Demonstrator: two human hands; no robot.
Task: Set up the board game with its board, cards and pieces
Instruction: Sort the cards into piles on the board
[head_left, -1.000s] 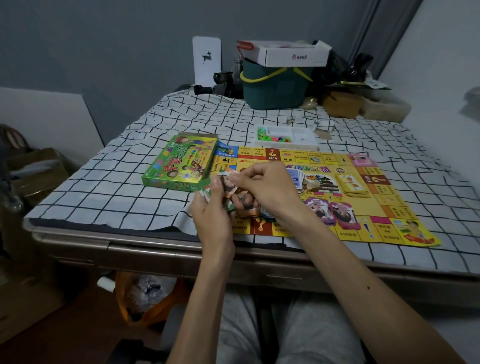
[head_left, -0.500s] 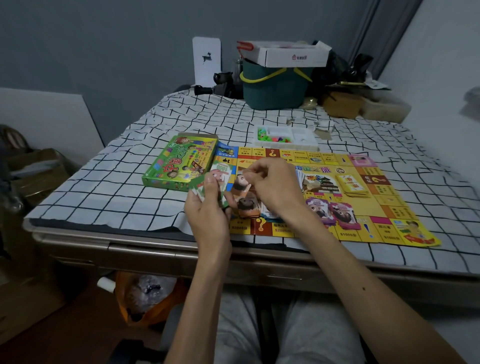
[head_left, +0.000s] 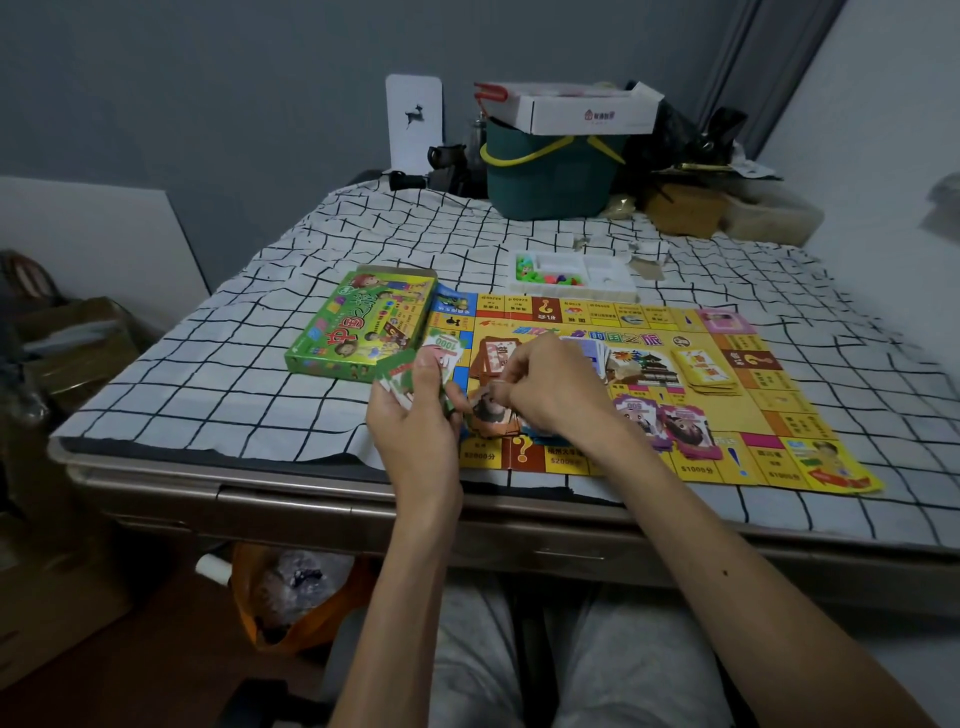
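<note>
While left hand (head_left: 415, 421) grips cards (head_left: 399, 373), right (head_left: 556, 389) seemingly pinches.

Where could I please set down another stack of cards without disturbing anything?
Bare checked cloth lies left of the green game box, between that box and the teal bucket, and right of the game board. It is crowded on the board's near-left, where the left hand and right hand handle cards, and around the bucket.

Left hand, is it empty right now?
No, the left hand grips a fanned bunch of green cards.
</note>
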